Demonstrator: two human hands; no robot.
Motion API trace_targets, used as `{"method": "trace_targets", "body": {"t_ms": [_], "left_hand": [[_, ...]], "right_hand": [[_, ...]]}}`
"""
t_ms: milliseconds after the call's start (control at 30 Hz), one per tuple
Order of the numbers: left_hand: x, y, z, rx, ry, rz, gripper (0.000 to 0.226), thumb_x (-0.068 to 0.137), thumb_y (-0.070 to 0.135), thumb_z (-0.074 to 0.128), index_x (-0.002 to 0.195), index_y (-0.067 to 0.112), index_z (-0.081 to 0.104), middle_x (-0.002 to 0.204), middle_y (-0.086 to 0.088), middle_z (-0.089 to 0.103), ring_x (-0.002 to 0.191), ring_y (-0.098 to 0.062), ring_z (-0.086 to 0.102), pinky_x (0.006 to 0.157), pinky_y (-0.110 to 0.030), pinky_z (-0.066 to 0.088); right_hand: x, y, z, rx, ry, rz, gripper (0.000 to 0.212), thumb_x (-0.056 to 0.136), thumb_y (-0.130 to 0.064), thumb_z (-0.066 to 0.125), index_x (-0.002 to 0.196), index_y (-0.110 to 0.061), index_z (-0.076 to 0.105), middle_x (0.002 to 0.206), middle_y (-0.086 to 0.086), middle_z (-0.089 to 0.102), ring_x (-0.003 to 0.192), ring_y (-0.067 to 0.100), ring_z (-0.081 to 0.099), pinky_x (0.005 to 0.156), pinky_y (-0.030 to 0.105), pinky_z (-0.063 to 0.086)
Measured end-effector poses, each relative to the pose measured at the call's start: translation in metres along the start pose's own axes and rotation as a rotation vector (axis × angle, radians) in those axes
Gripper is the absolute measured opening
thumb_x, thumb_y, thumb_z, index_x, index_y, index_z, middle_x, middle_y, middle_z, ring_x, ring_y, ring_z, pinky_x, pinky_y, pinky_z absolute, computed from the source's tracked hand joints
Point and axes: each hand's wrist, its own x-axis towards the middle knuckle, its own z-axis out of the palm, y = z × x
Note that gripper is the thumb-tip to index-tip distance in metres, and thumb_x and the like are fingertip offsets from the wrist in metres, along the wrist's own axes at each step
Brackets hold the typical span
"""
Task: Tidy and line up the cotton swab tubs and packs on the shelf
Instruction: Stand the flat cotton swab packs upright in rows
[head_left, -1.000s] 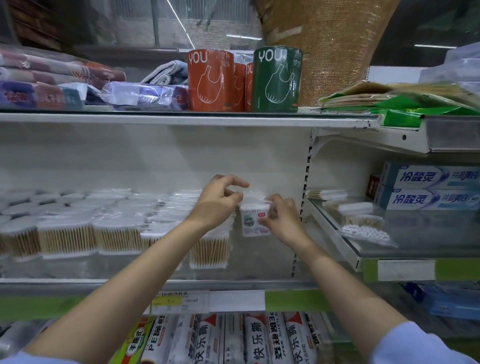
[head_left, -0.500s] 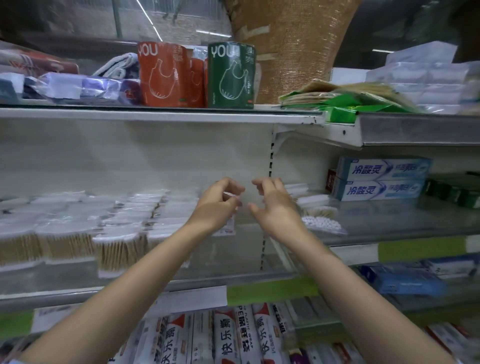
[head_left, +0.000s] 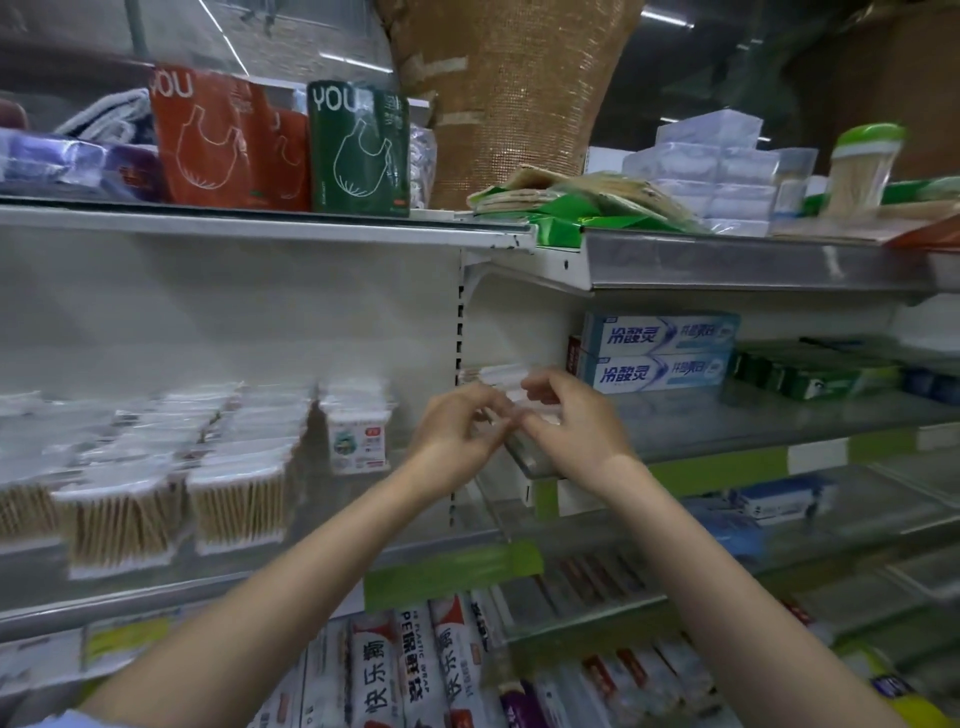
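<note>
Clear packs of wooden cotton swabs (head_left: 236, 506) stand in rows on the left shelf (head_left: 156, 592). A labelled swab tub (head_left: 358, 436) sits at the right end of those rows. Both hands have reached past the upright to the left end of the right shelf (head_left: 727, 431). My left hand (head_left: 457, 436) and my right hand (head_left: 574, 423) curl their fingers on a small clear swab pack (head_left: 511, 415) between them. More white swab packs (head_left: 496, 375) lie just behind the hands, partly hidden. The whole view is motion-blurred.
Toothpaste boxes (head_left: 660, 353) and green boxes (head_left: 810, 371) stand on the right shelf beyond the hands. Orange and green bag rolls (head_left: 358, 150), clear boxes and a toothpick jar (head_left: 860, 171) fill the top shelf. Plastic wrap boxes (head_left: 410, 670) sit below.
Both hands left the labelled tub on the left shelf and moved right to the packs at the right shelf's end. The view has swung right with them.
</note>
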Motion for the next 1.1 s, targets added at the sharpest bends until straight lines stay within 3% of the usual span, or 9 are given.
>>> {"method": "trace_targets", "body": {"t_ms": [67, 167, 267, 433, 633, 733, 867, 1000, 1100], "left_hand": [[0.001, 0.001, -0.004, -0.146, 0.044, -0.036, 0.009, 0.090, 0.018, 0.059, 0.082, 0.022, 0.058, 0.091, 0.005, 0.066, 0.084, -0.008, 0.061, 0.071, -0.015, 0.044], [0.005, 0.001, -0.012, -0.318, 0.152, -0.107, 0.013, 0.092, 0.015, 0.056, 0.081, 0.020, 0.054, 0.082, -0.001, 0.062, 0.077, -0.015, 0.061, 0.068, -0.021, 0.051], [0.008, 0.003, -0.024, -0.522, 0.231, -0.183, 0.011, 0.094, 0.011, 0.052, 0.083, 0.013, 0.053, 0.075, -0.001, 0.056, 0.068, -0.007, 0.057, 0.061, -0.017, 0.053], [0.004, -0.003, -0.039, -0.591, 0.265, -0.277, 0.014, 0.093, 0.015, 0.055, 0.079, 0.014, 0.055, 0.068, 0.005, 0.058, 0.059, -0.003, 0.059, 0.055, -0.021, 0.052], [-0.005, -0.004, -0.052, -0.597, 0.333, -0.339, 0.016, 0.090, 0.020, 0.059, 0.077, 0.013, 0.054, 0.061, 0.007, 0.056, 0.047, 0.003, 0.054, 0.046, -0.013, 0.043], [-0.010, -0.008, -0.060, -0.541, 0.388, -0.363, 0.022, 0.086, 0.028, 0.064, 0.074, 0.015, 0.050, 0.063, 0.003, 0.053, 0.051, -0.007, 0.051, 0.047, -0.015, 0.042], [-0.020, -0.007, -0.066, -0.438, 0.351, -0.316, 0.021, 0.086, 0.024, 0.065, 0.074, 0.013, 0.052, 0.063, -0.002, 0.054, 0.051, -0.009, 0.052, 0.049, -0.013, 0.043], [-0.029, -0.004, -0.068, -0.506, 0.143, -0.278, 0.022, 0.082, 0.022, 0.068, 0.093, 0.004, 0.061, 0.085, -0.008, 0.066, 0.075, -0.007, 0.066, 0.066, -0.025, 0.058], [-0.034, -0.013, -0.076, -0.465, 0.132, -0.278, 0.045, 0.072, 0.030, 0.077, 0.104, 0.005, 0.059, 0.100, -0.011, 0.067, 0.091, -0.016, 0.066, 0.078, -0.028, 0.056]], "right_hand": [[-0.001, 0.000, -0.003, 0.052, 0.005, 0.037, 0.042, 0.084, -0.039, 0.065, 0.119, -0.019, 0.053, 0.113, -0.002, 0.058, 0.100, 0.014, 0.056, 0.080, 0.024, 0.042], [-0.001, -0.005, -0.003, 0.172, 0.010, 0.079, 0.050, 0.082, -0.035, 0.069, 0.123, -0.020, 0.047, 0.104, -0.005, 0.054, 0.088, 0.009, 0.055, 0.066, 0.017, 0.041], [0.001, -0.009, 0.002, 0.306, -0.022, 0.087, 0.036, 0.085, -0.025, 0.068, 0.116, -0.014, 0.053, 0.105, -0.003, 0.064, 0.091, 0.012, 0.062, 0.076, 0.025, 0.051], [0.002, -0.016, 0.015, 0.438, -0.168, 0.083, 0.025, 0.087, -0.023, 0.064, 0.110, -0.017, 0.059, 0.105, -0.002, 0.070, 0.094, 0.014, 0.067, 0.089, 0.042, 0.053], [0.003, -0.028, 0.023, 0.578, -0.253, 0.075, 0.018, 0.088, -0.007, 0.056, 0.090, -0.025, 0.059, 0.101, 0.001, 0.070, 0.096, 0.019, 0.067, 0.091, 0.034, 0.052], [0.004, -0.031, 0.026, 0.635, -0.252, 0.081, 0.015, 0.087, -0.005, 0.058, 0.094, -0.018, 0.060, 0.100, 0.004, 0.070, 0.092, 0.017, 0.067, 0.086, 0.028, 0.051], [0.004, -0.032, 0.034, 0.576, -0.211, 0.066, 0.018, 0.083, -0.017, 0.067, 0.097, -0.015, 0.057, 0.099, 0.005, 0.068, 0.092, 0.020, 0.066, 0.087, 0.038, 0.053], [0.000, -0.039, 0.039, 0.570, -0.195, -0.019, 0.031, 0.080, -0.030, 0.071, 0.101, -0.013, 0.056, 0.093, 0.002, 0.064, 0.084, 0.013, 0.060, 0.075, 0.028, 0.049], [-0.003, -0.043, 0.038, 0.603, -0.255, -0.034, 0.015, 0.087, -0.027, 0.062, 0.101, -0.021, 0.062, 0.098, -0.004, 0.065, 0.089, 0.005, 0.060, 0.076, 0.014, 0.046]]}}
